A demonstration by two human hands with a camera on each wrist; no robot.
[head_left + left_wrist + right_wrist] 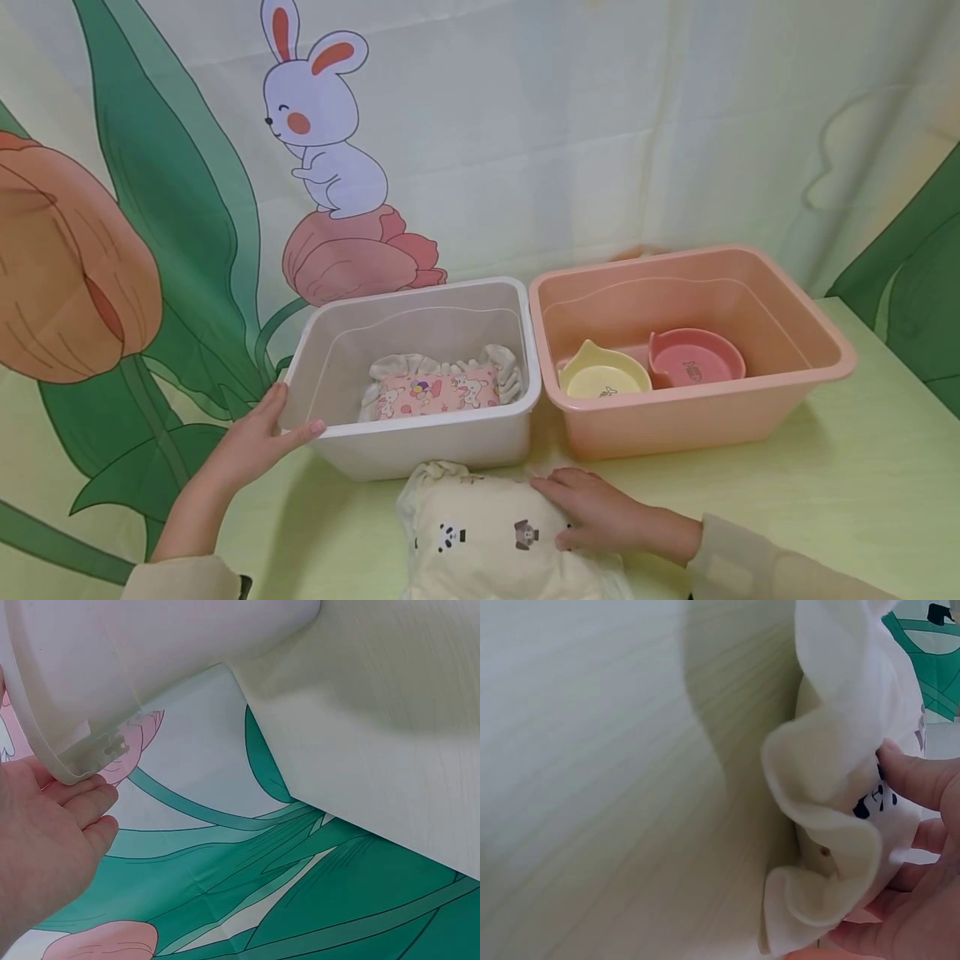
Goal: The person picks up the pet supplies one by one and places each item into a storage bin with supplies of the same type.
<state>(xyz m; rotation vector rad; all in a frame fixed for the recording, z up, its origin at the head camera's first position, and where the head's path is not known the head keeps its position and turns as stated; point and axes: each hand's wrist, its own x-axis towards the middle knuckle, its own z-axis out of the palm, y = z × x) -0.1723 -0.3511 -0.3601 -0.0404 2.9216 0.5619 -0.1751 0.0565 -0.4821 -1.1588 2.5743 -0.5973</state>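
My left hand (pixel 251 446) grips the left rim of a white plastic bin (pixel 420 454), thumb over the front corner. In the left wrist view the fingers (pixel 94 802) curl under the bin's lip. A pink ruffled pillow (pixel 438 393) with rabbit prints lies inside this bin. In front of it is a cream pillow (pixel 487 521) with panda and dog prints. My right hand (pixel 607 510) holds its right side. The right wrist view shows the thumb (pixel 915 776) on the printed face and the fingers along the side, next to the wavy frill (pixel 821 772).
A peach plastic bin (pixel 675 421) stands right of the white one, rims side by side. Inside it sit a yellow dish (pixel 607 379) and a red dish (pixel 701 358). The pale table (pixel 862 467) runs up to a printed curtain (pixel 525 150) behind the bins.
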